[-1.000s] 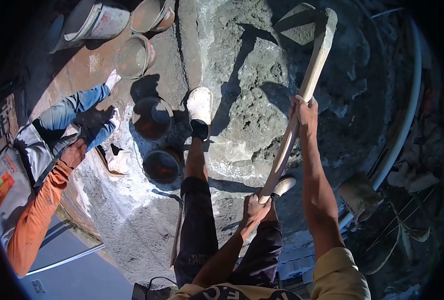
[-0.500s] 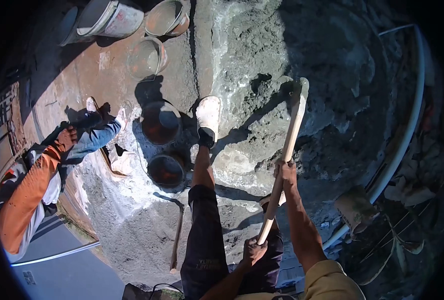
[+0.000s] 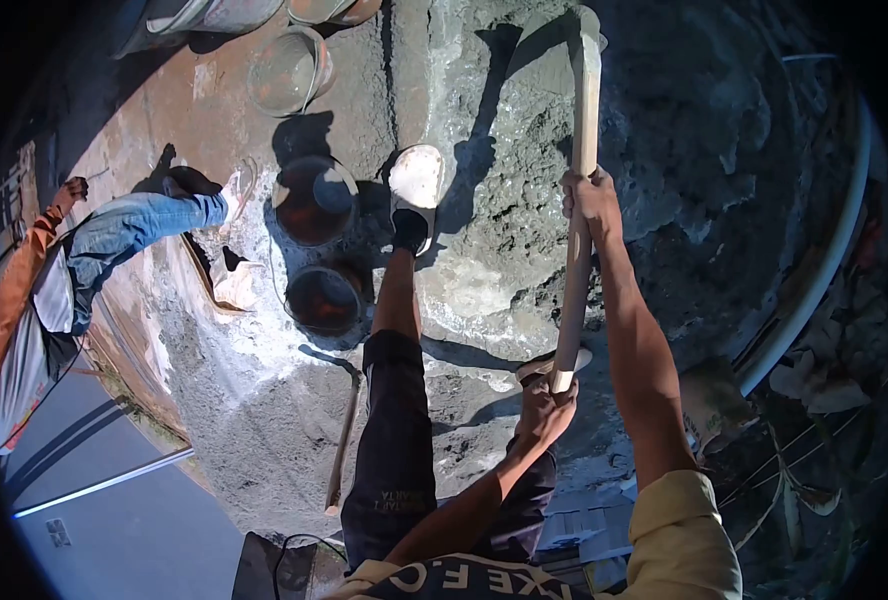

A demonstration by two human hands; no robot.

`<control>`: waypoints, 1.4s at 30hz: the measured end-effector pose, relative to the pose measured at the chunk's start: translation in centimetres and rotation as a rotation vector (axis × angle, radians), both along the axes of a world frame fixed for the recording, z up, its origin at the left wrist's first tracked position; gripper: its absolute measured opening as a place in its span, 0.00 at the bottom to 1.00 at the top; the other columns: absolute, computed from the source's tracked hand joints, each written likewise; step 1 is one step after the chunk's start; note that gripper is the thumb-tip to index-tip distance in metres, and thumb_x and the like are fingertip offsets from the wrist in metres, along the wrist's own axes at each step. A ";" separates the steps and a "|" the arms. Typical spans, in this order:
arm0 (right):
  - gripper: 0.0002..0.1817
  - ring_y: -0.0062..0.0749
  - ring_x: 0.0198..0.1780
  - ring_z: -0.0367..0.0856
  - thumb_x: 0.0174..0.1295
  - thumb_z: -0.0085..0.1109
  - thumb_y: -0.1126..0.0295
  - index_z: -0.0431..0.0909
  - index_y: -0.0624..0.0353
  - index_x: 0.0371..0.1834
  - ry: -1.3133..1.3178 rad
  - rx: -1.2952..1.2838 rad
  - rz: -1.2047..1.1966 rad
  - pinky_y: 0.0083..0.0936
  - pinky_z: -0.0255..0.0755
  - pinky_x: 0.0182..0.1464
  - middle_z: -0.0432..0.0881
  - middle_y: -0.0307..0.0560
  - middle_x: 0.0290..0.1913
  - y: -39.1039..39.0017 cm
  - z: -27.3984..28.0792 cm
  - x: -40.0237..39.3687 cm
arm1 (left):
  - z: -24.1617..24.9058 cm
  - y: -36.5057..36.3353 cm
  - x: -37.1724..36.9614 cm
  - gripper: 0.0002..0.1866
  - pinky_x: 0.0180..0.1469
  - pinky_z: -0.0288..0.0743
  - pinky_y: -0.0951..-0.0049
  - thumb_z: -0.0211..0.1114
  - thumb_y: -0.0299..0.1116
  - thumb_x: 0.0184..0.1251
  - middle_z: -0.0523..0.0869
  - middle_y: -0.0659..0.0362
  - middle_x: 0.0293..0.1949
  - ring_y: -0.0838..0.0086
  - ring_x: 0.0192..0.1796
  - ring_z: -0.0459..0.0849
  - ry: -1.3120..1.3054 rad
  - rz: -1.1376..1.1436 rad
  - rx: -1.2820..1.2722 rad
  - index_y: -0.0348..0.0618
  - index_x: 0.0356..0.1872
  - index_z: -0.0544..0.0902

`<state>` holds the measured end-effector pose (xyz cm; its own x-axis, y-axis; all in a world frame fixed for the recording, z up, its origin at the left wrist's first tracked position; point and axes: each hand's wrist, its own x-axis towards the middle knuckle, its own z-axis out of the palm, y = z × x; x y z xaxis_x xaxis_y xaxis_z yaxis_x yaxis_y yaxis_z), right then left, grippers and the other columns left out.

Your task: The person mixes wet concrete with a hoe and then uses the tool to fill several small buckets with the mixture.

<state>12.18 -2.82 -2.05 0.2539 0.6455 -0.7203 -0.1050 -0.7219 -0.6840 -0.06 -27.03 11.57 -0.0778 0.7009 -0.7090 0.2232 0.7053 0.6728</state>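
Both of my hands grip a hoe (image 3: 577, 270) by its long wooden handle. My right hand (image 3: 594, 208) is wrapped round the upper part of the shaft. Near the butt end, my left hand (image 3: 547, 408) is closed on the handle, close to my leg. The hoe's head lies at the top of the view over the wet grey mortar (image 3: 524, 180), partly in shadow and hard to make out. My white shoe (image 3: 416, 185) stands at the edge of the mortar.
Two buckets (image 3: 316, 200) (image 3: 324, 300) stand left of my foot, with another bucket (image 3: 286, 75) above them. A second wooden-handled tool (image 3: 343, 440) lies on the ground. A person in jeans (image 3: 114, 235) is at the left. A pale pipe (image 3: 814, 290) curves along the right.
Both my hands and the hoe have moved up and away from me, the shaft now nearly upright in view. The person at the left has changed posture, an arm shifting left.
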 end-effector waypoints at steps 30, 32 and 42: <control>0.25 0.30 0.30 0.68 0.48 0.66 0.56 0.64 0.56 0.42 0.822 -0.086 -0.318 0.30 0.65 0.31 0.67 0.43 0.34 -33.8 -7.4 -3.4 | 10.8 -17.8 -1.8 0.14 0.23 0.69 0.68 0.65 0.34 0.49 0.74 0.54 0.13 0.71 0.18 0.78 0.036 -0.068 -0.653 0.36 0.17 0.71; 0.33 0.33 0.36 0.67 0.44 0.71 0.52 0.63 0.57 0.46 1.039 0.357 -0.097 0.30 0.65 0.37 0.66 0.44 0.39 -34.6 -9.4 -2.2 | 11.1 -16.6 -1.9 0.13 0.21 0.69 0.70 0.65 0.33 0.49 0.73 0.56 0.13 0.75 0.19 0.77 -0.041 -0.052 -0.632 0.37 0.17 0.72; 0.10 0.22 0.15 0.68 0.56 0.60 0.71 0.67 0.57 0.33 0.146 -0.233 -0.127 0.23 0.65 0.15 0.69 0.39 0.20 -17.1 14.2 -0.2 | 14.2 -16.6 -0.2 0.11 0.28 0.76 0.66 0.71 0.33 0.49 0.83 0.49 0.21 0.61 0.27 0.85 -0.137 -0.349 -0.353 0.36 0.28 0.80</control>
<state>12.01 -19.90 12.19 0.2046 0.4279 -0.8803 -0.2899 -0.8325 -0.4721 -0.27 -43.62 25.79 0.2280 0.3845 -0.8945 0.4121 0.7943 0.4464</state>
